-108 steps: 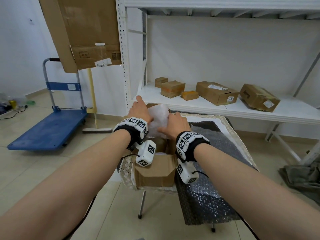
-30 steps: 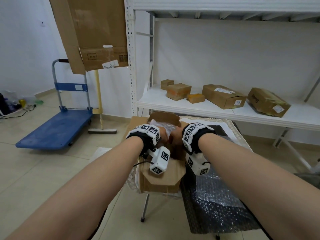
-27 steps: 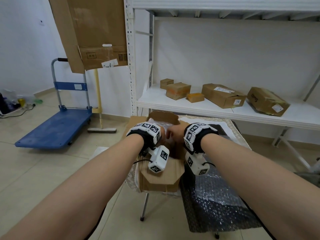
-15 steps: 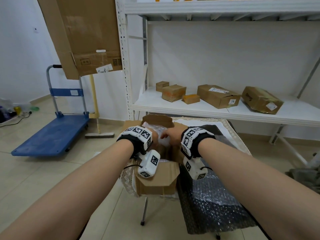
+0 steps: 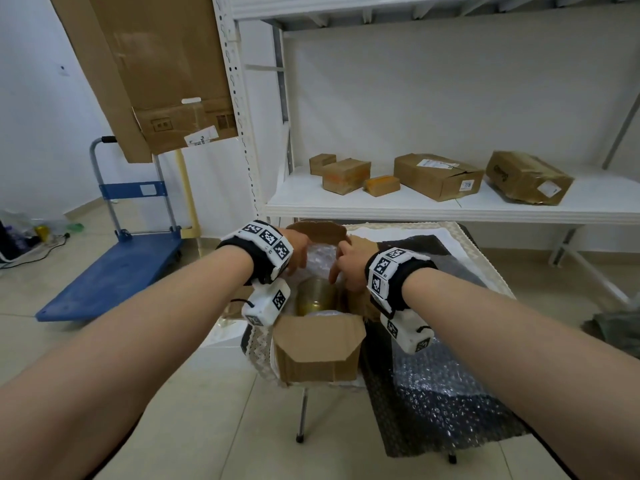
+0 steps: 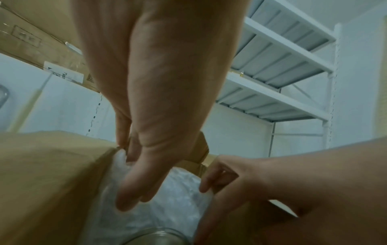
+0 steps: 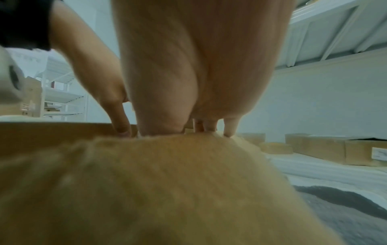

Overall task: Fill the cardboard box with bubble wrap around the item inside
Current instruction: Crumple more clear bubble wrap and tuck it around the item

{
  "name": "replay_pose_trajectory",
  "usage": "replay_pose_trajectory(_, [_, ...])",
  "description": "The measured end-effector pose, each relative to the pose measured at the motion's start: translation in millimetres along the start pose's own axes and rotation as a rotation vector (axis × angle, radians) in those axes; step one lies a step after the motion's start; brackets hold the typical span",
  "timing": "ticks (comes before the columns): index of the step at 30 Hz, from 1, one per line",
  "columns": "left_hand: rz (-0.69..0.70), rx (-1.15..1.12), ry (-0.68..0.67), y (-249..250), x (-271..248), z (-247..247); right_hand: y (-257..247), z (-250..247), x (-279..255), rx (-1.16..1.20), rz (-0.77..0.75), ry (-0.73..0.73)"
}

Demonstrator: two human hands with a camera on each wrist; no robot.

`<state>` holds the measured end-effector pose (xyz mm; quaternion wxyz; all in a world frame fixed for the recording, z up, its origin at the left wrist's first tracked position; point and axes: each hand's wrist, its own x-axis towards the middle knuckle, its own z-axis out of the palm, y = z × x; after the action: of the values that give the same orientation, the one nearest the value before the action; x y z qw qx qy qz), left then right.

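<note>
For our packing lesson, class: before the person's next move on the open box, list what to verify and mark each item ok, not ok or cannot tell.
1. Cardboard box flaps open: ok.
2. Glass jar upright inside box: ok.
3. Bubble wrap packed at the far side of jar: ok.
4. Near side of jar padded: cannot tell.
5. Left hand and right hand both at the wrap in the box: ok.
6. Spare bubble wrap sheet lying beside box: ok.
</note>
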<state>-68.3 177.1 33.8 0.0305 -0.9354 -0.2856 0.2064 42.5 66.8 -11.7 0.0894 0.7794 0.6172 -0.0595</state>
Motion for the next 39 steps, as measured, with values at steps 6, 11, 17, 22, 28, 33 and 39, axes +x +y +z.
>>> replay_pose_trajectory(6, [-0.029,0.093,-0.1,-2.0,4.5,-11.6,8.7,-17.5,7.3,-0.11,0.046,-0.086])
replay_pose_trajectory(11, [0.001,0.155,-0.208,0.2,9.9,-14.6,3.9,-11.2,51.1,-0.255,0.081,-0.275])
replay_pose_trajectory(17, [-0.049,0.22,-0.256,-2.2,9.4,-2.5,10.3,30.8,135.3,-0.256,-0.003,-0.329])
replay_pose_trajectory(22, [-0.049,0.155,-0.204,-7.9,10.3,8.7,-17.9,-16.5,40.1,-0.092,0.073,-0.096])
replay_pose_trajectory(28, [0.036,-0.012,-0.113,-27.2,19.8,10.1,-52.0,-44.9,-10.0,0.061,-0.218,-0.166])
replay_pose_trajectory(33, [0.101,-0.054,-0.135,-22.0,2.5,-2.1,-57.8,-34.7,-0.8,-0.104,-0.241,-0.327])
replay_pose_trajectory(39, [0.079,0.01,-0.225,-18.8,2.1,2.6,-53.4,-31.7,5.5,-0.032,-0.224,-0.393])
